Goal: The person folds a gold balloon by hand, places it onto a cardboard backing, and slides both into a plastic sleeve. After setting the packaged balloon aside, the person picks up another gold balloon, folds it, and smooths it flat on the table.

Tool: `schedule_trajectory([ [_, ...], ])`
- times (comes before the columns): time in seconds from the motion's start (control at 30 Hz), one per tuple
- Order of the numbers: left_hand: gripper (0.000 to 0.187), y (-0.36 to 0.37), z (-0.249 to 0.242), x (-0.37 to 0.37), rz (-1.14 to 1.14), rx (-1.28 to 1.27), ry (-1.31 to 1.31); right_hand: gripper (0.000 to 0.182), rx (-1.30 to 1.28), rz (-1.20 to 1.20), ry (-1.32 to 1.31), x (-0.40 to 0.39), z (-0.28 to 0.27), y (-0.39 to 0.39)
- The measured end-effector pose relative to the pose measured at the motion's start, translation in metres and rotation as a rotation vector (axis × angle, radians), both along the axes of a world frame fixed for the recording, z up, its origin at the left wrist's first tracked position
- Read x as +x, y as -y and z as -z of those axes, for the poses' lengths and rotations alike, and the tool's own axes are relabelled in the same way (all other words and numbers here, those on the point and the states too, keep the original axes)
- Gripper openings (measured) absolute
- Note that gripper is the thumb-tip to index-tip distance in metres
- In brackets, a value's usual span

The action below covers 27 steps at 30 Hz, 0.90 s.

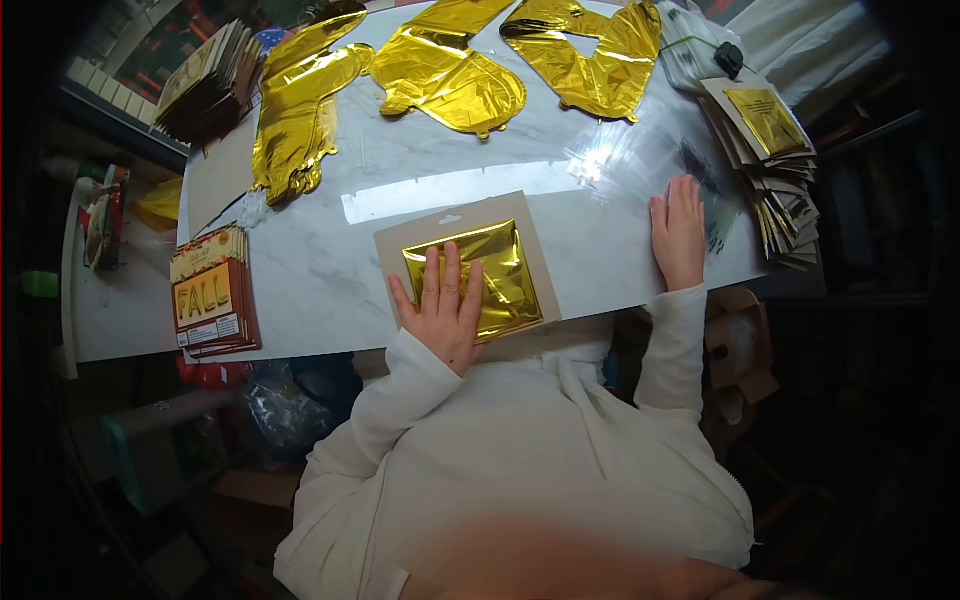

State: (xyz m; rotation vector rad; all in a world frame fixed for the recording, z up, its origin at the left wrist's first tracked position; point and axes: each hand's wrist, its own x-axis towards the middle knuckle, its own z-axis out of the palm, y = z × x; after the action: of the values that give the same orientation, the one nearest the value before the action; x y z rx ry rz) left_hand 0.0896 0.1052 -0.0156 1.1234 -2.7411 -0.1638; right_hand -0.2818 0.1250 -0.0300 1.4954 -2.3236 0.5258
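Note:
My left hand [442,318] lies flat with spread fingers on a folded gold foil balloon [500,262]. That folded foil rests on a grey-brown cardboard backing card [388,248] with a hang hole at its top, near the table's front edge. Off to the right, my right hand [680,230] rests on the tabletop, fingers stretched out, holding nothing. Several small clear and dark strips [712,215] lie just beside it.
Flat gold foil balloons [450,80] lie along the far side of the marble-patterned table [400,150]. Printed FALL packages [208,295] are stacked at left, more cards [205,85] behind them. Cards with folded gold foil [762,122] pile up at right, near clear plastic bags [685,50].

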Motion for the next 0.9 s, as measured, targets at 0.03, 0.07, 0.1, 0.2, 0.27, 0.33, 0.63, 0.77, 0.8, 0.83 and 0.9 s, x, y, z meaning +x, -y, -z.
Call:
schedule_trajectory([
  [0.03,0.111,0.001,0.002,-0.001,-0.003,-0.051,0.003,0.053,0.045,-0.026,0.089,0.0,-0.004,-0.008],
  [0.07,0.111,0.002,0.002,-0.001,-0.005,-0.055,-0.001,0.054,0.091,-0.054,0.179,0.002,-0.006,-0.017],
  [0.1,0.111,0.002,0.001,0.0,0.009,-0.042,0.011,0.048,0.03,-0.092,0.157,0.013,-0.006,-0.023],
  [0.2,0.104,0.002,-0.007,0.006,0.048,-0.026,0.074,0.04,0.109,-0.175,0.31,0.064,-0.039,-0.041],
  [0.27,0.096,0.002,-0.007,0.012,0.076,-0.029,0.119,0.038,0.108,-0.258,0.383,0.084,-0.047,-0.044],
  [0.33,0.08,0.003,-0.005,0.018,0.132,-0.101,0.032,0.037,0.104,-0.345,0.457,0.093,-0.047,-0.041],
  [0.63,0.066,0.007,-0.016,0.046,0.436,0.033,-0.111,0.039,0.066,-0.719,0.634,0.111,-0.035,0.012],
  [0.77,0.064,0.011,-0.017,0.041,0.57,0.096,-0.179,0.04,0.077,-0.771,0.595,0.103,-0.033,0.022],
  [0.8,0.064,0.013,-0.018,0.039,0.564,0.095,-0.179,0.04,0.089,-0.792,0.627,0.101,-0.034,0.021],
  [0.83,0.063,0.016,-0.02,0.036,0.627,0.128,-0.151,0.039,0.099,-0.812,0.66,0.101,-0.035,0.021],
  [0.9,0.062,0.018,-0.019,0.031,0.709,0.135,-0.129,0.039,0.105,-0.816,0.641,0.1,-0.032,0.021],
])
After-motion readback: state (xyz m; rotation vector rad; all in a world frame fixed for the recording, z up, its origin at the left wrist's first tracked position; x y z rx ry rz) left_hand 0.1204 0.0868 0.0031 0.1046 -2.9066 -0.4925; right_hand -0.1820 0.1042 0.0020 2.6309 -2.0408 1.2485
